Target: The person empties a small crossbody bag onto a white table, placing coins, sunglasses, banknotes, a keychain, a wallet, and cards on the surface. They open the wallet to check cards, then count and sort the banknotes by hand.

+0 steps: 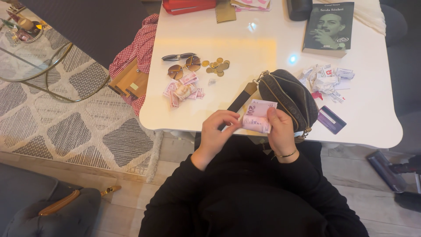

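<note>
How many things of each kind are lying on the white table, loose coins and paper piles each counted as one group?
Sunglasses: 2
Coin group: 1
Banknote pile: 1
Crumpled paper pile: 1
Black bag: 1
Book: 1
Card: 1
Total: 8, leaving out the cut-off items at the far edge.

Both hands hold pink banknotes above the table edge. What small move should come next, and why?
Probably lay the banknotes on the pile of notes left of the bag. Both the left hand and the right hand grip them, and loose money is already gathered there beside the coins.
</note>
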